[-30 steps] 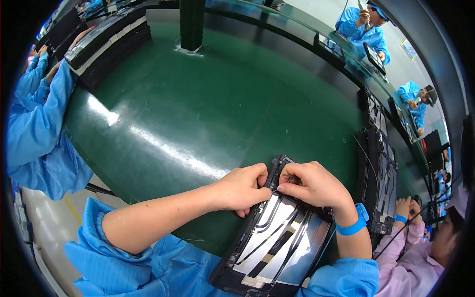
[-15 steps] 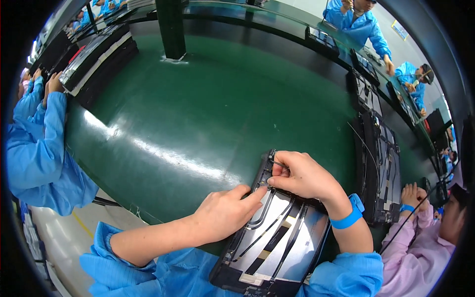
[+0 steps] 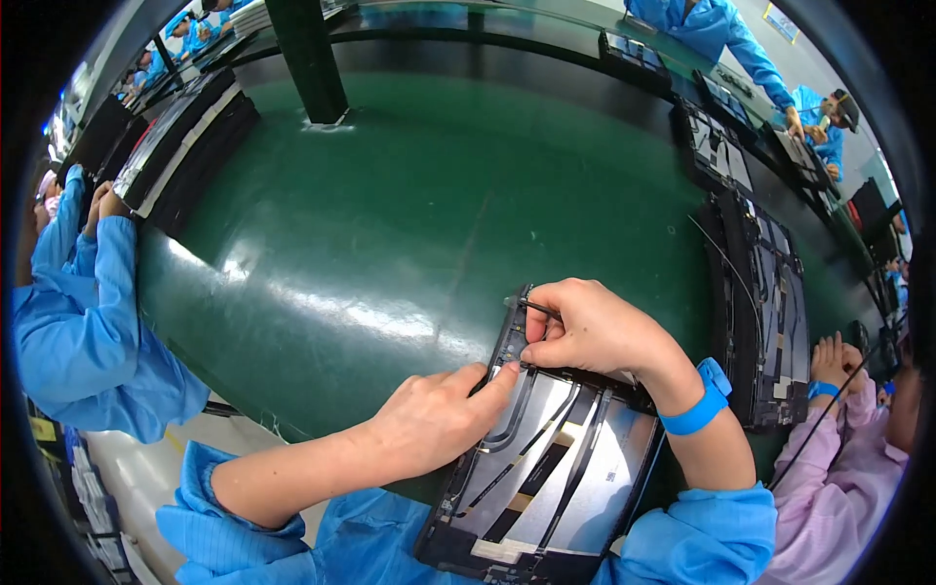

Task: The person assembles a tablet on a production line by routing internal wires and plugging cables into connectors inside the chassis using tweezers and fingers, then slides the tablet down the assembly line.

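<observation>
An opened tablet-like device (image 3: 609, 468) lies tilted at the near edge of the table, its silver inside crossed by black flat cables. My left hand (image 3: 434, 414) grips its left edge near the far corner, thumb and forefinger pressed on the black frame. Over the far end, my right hand (image 3: 600, 327) is closed in a pinch. A thin dark rod-like piece (image 3: 542, 310) shows at its fingers; I cannot make out its kind. The fingertips sit just above the small parts along the frame, partly hiding them.
Stacks of similar opened devices stand at right (image 3: 765, 312) and far left (image 3: 180, 136). A dark post (image 3: 310, 63) rises from the green table (image 3: 409, 185). Co-workers in blue sit left and far right; a person in a pink sleeve (image 3: 829, 487) is close at right.
The view has shifted slightly. Both my hands stay at the device's far end, the right fingers a little re-angled with more of the thin dark piece showing.
</observation>
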`<state>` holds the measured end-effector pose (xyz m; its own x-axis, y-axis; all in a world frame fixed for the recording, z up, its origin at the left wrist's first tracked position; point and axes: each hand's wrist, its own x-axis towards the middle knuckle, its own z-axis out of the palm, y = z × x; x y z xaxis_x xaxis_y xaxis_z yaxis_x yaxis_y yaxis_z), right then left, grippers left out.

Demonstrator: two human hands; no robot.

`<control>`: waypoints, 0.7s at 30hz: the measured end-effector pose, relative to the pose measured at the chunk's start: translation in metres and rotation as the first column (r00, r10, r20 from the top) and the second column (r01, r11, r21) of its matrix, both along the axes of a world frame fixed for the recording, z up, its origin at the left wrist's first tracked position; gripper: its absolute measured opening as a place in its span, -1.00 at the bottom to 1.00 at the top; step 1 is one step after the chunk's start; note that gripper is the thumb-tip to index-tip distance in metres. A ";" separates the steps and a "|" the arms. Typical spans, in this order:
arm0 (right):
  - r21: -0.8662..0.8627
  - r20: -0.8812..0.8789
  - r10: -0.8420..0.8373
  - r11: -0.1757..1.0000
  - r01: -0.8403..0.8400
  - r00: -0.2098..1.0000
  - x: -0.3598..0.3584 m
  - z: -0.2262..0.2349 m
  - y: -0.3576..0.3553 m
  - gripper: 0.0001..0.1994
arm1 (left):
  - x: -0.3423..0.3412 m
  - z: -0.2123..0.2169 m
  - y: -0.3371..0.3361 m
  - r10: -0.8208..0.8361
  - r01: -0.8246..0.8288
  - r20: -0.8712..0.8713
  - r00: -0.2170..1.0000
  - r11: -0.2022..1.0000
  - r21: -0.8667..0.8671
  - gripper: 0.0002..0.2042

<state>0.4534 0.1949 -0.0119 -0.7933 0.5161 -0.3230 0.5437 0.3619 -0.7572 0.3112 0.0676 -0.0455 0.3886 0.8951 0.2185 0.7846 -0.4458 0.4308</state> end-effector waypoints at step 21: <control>-0.204 0.386 0.037 0.978 0.046 0.922 0.125 0.009 -0.107 -0.52 | 0.002 0.003 -0.117 0.004 -0.002 -0.089 0.996 1.000 0.017 -0.23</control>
<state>0.5786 0.0883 -0.0033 -0.5835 0.4084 -0.7020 0.8092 0.2182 -0.5456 0.3128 -0.0490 -0.0429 0.4044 0.8928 0.1982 0.8211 -0.4499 0.3514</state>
